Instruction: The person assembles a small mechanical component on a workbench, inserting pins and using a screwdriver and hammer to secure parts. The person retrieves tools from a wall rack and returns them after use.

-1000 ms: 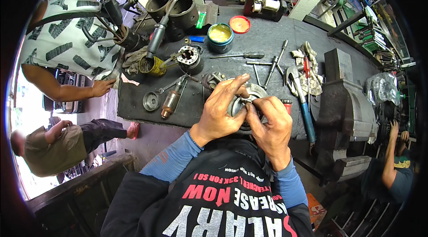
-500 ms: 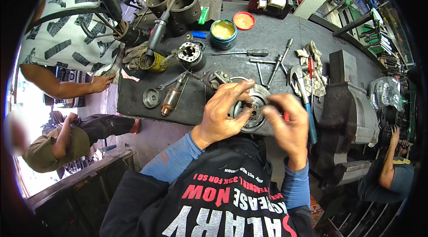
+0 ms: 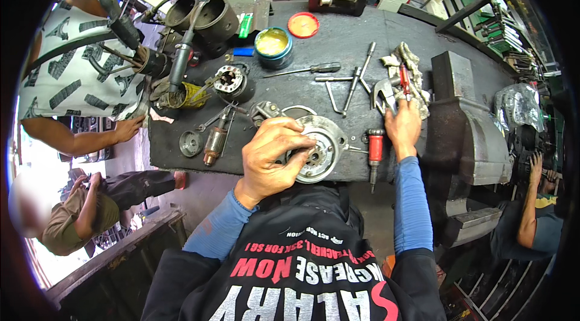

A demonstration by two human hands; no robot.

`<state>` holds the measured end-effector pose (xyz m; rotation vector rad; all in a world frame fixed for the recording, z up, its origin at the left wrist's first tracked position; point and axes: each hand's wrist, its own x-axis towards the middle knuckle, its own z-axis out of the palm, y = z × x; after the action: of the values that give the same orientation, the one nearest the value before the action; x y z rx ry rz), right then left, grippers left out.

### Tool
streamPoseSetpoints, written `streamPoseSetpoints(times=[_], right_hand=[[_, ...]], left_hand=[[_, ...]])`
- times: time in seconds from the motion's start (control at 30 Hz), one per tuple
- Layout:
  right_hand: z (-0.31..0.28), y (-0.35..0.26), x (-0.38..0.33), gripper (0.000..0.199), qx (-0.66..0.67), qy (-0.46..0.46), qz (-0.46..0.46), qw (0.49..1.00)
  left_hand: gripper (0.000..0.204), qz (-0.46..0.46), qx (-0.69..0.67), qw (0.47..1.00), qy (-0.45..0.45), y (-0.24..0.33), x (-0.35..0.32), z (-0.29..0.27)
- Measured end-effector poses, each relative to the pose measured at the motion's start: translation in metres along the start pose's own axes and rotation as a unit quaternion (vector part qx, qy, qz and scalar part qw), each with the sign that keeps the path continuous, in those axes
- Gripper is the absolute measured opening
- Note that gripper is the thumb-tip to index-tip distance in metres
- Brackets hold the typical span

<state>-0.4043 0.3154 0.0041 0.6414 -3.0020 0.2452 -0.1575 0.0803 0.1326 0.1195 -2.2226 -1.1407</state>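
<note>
My left hand (image 3: 272, 155) is closed in a pinch over a round metal housing (image 3: 326, 161) at the bench's near edge. Whatever lies between its thumb and fingers is too small to make out. My right hand (image 3: 405, 127) reaches forward with thumb and fingers apart, over adjustable-jaw pliers (image 3: 385, 92) and a red-handled screwdriver (image 3: 405, 76). Hand and forearm cover the pliers' handles. Between both hands lies a thick red-handled driver (image 3: 375, 149). Behind the housing sits a cast metal part (image 3: 263, 110).
A wound armature (image 3: 215, 142) and ring part (image 3: 191, 143) lie left. Farther back are an open grease tub (image 3: 273, 46), its red lid (image 3: 303, 25), a screwdriver (image 3: 323, 68) and T-handle wrench (image 3: 356, 82). A vise (image 3: 468, 115) stands right. Other people are at both sides.
My right hand has left the housing and moved right and forward to the pliers and screwdriver, uncovering the red-handled driver. My left hand remains pinched at the housing. The view has shifted slightly.
</note>
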Motion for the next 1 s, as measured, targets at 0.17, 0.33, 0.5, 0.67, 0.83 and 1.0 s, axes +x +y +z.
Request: streamPoseSetpoints(times=[0.17,0.33,0.5,0.67,0.83,1.0], right_hand=[[0.012,0.003,0.015,0.037,-0.007,-0.052,0.002,0.999],[-0.009,-0.002,0.021,0.044,0.035,-0.075,0.009,0.997],[-0.071,-0.016,0.004,0.042,0.188,-0.006,0.084,0.978],[-0.134,-0.052,-0.076,0.026,0.462,0.045,0.078,0.883],[-0.178,-0.095,-0.132,0.035,0.393,0.06,-0.086,0.914],[-0.194,-0.113,-0.143,0.034,0.405,0.007,-0.1,0.909]], left_hand=[[0.027,0.018,0.005,1.0,0.007,-0.002,0.004,0.006],[0.025,0.021,-0.002,1.0,0.021,-0.004,-0.001,0.005],[0.026,0.012,-0.002,1.0,0.029,-0.005,0.0,0.005],[0.026,0.01,-0.009,0.999,0.037,-0.005,-0.001,0.004],[0.026,0.013,-0.01,0.999,0.037,-0.005,0.0,0.005],[0.026,0.011,-0.012,0.999,0.043,-0.005,0.0,0.007]])
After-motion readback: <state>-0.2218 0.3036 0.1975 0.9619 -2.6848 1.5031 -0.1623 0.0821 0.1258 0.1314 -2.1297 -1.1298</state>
